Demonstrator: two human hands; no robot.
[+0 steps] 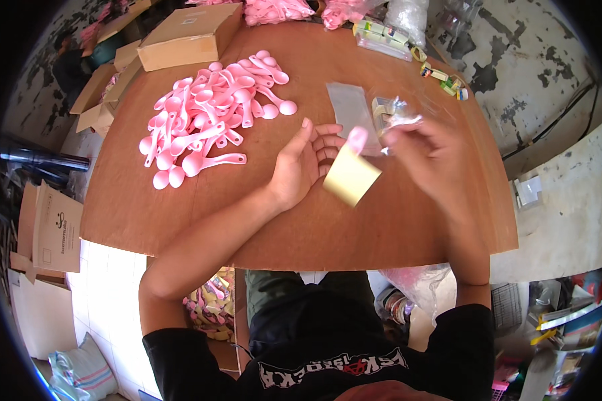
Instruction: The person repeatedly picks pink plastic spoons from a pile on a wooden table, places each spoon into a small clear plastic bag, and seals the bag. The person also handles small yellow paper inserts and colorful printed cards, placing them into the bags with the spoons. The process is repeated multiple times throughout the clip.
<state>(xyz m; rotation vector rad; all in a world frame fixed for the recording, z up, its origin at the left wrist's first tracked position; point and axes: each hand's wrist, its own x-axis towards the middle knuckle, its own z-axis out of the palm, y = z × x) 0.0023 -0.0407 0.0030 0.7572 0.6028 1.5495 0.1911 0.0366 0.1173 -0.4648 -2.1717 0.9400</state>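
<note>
A smooth pink spoon (358, 138) with a flat yellow card (352, 176) is just beside the left hand (299, 160), whose thumb and curled fingers stand apart. The blurred right hand (427, 150) is by crumpled whitish plastic (403, 113); its fingers' hold I cannot tell. Rounded pink spoons (204, 110) heap on the brown wooden worktop (328, 234), near a peeling wall (508, 60).

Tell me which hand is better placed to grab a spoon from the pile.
Probably the left hand: it looks open and is nearer the pink spoons; the right hand is farther off.
</note>
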